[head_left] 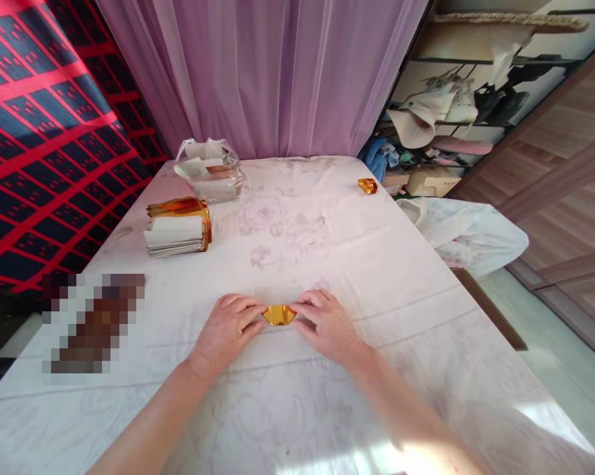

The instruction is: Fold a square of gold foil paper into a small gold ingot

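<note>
A small piece of shiny gold foil paper (280, 315), folded with slanted lower corners, lies between my two hands near the middle of the table. My left hand (233, 319) pinches its left end between thumb and fingers. At the opposite end, the thumb and fingers of my right hand (325, 322) close on the foil paper too. A pale strip of the same sheet or of another paper (278, 293) shows just behind the foil; I cannot tell which.
A stack of gold-and-white paper (176, 234) sits at the left, before a clear plastic bag (211, 168) of papers. One folded gold foil piece (367, 186) rests at the far right. A flowered cloth (376, 264) covers the table. Shelves with shoes (460, 99) stand beyond the right edge.
</note>
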Action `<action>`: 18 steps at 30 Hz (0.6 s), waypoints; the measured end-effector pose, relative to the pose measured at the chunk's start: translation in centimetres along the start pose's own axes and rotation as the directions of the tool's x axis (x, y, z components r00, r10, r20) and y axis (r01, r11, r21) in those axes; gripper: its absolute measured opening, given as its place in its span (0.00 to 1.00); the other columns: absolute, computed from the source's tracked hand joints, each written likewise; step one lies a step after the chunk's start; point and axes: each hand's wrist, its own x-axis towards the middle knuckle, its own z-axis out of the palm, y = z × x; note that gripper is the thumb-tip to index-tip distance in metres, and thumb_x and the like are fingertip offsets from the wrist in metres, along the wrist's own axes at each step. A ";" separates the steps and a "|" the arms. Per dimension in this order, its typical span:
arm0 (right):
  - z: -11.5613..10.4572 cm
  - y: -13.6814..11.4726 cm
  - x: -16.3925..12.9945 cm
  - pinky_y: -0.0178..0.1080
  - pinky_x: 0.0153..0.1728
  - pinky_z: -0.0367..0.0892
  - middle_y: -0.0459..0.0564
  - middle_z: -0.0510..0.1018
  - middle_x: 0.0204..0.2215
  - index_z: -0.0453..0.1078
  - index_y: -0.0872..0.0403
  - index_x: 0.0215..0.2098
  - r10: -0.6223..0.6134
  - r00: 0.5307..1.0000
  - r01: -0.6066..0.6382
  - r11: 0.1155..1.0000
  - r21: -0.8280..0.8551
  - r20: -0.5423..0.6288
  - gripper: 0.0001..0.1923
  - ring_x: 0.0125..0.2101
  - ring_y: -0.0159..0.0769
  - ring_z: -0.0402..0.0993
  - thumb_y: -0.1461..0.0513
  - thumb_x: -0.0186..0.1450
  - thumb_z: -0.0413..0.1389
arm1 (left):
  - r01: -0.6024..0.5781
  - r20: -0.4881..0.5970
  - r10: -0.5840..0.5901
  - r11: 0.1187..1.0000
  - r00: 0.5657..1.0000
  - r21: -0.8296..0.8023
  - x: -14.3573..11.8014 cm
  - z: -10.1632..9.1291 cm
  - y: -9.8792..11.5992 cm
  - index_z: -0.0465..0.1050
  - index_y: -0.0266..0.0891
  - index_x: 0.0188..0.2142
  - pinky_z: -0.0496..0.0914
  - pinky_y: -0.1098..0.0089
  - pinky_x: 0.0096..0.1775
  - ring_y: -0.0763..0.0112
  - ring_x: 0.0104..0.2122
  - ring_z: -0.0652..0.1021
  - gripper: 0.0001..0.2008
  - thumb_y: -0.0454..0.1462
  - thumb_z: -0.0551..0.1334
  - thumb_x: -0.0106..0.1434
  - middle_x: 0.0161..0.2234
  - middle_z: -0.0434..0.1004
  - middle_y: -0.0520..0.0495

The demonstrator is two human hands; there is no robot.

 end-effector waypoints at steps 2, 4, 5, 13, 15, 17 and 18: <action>0.0 0.2 0.0 0.45 0.44 0.69 0.51 0.76 0.40 0.77 0.50 0.46 0.001 1.000 -0.001 1.000 0.031 -0.001 0.14 0.40 0.40 0.70 0.66 0.61 0.60 | 0.006 -0.006 -0.006 1.000 1.000 -0.004 0.0 0.0 -0.2 0.77 0.43 0.45 0.68 0.61 0.45 0.65 0.40 0.76 0.10 0.42 0.59 0.69 0.40 0.80 0.48; 0.0 0.3 0.0 0.44 0.43 0.69 0.51 0.76 0.39 0.77 0.50 0.45 -0.001 1.000 0.001 0.998 0.060 -0.010 0.14 0.40 0.40 0.71 0.66 0.61 0.60 | 0.009 -0.011 -0.010 1.000 1.000 -0.010 0.0 -0.1 -0.2 0.77 0.44 0.45 0.67 0.62 0.44 0.66 0.39 0.76 0.10 0.42 0.58 0.70 0.39 0.80 0.49; -0.1 0.3 0.0 0.44 0.43 0.70 0.50 0.76 0.39 0.77 0.50 0.45 0.000 1.000 0.001 0.998 0.070 -0.016 0.14 0.39 0.40 0.71 0.66 0.60 0.60 | 0.012 -0.016 -0.012 1.000 1.000 -0.011 0.1 -0.2 -0.1 0.77 0.44 0.44 0.67 0.62 0.44 0.67 0.39 0.75 0.11 0.42 0.58 0.70 0.39 0.80 0.49; -0.2 0.0 0.1 0.45 0.42 0.70 0.51 0.76 0.38 0.78 0.49 0.44 0.034 0.999 -0.033 0.995 0.093 -0.016 0.13 0.39 0.40 0.71 0.65 0.61 0.60 | 0.017 -0.019 -0.018 1.000 1.000 -0.010 0.6 -0.6 0.4 0.77 0.44 0.43 0.66 0.62 0.43 0.68 0.37 0.74 0.10 0.41 0.57 0.71 0.37 0.78 0.50; -0.2 0.0 0.1 0.45 0.41 0.70 0.51 0.76 0.39 0.77 0.49 0.44 0.036 0.999 -0.036 0.995 0.092 -0.003 0.13 0.39 0.40 0.71 0.65 0.62 0.60 | 0.019 -0.020 -0.019 1.000 1.000 -0.012 0.6 -0.6 0.4 0.77 0.44 0.43 0.66 0.63 0.43 0.68 0.37 0.74 0.10 0.41 0.58 0.70 0.36 0.78 0.50; -0.3 0.0 0.1 0.45 0.41 0.70 0.51 0.76 0.39 0.77 0.49 0.45 0.034 0.999 -0.035 0.995 0.095 0.013 0.13 0.39 0.40 0.71 0.64 0.61 0.60 | 0.018 -0.016 -0.019 1.000 1.000 -0.009 0.6 -0.6 0.5 0.77 0.43 0.43 0.66 0.63 0.44 0.67 0.38 0.74 0.10 0.41 0.58 0.70 0.36 0.78 0.50; -0.4 0.0 0.1 0.45 0.42 0.69 0.51 0.76 0.40 0.77 0.49 0.46 0.033 0.999 -0.035 0.994 0.099 0.022 0.14 0.39 0.40 0.71 0.64 0.61 0.61 | 0.018 -0.010 -0.018 1.000 1.000 -0.006 0.6 -0.5 0.5 0.77 0.43 0.43 0.66 0.63 0.45 0.67 0.38 0.74 0.10 0.40 0.57 0.70 0.37 0.78 0.50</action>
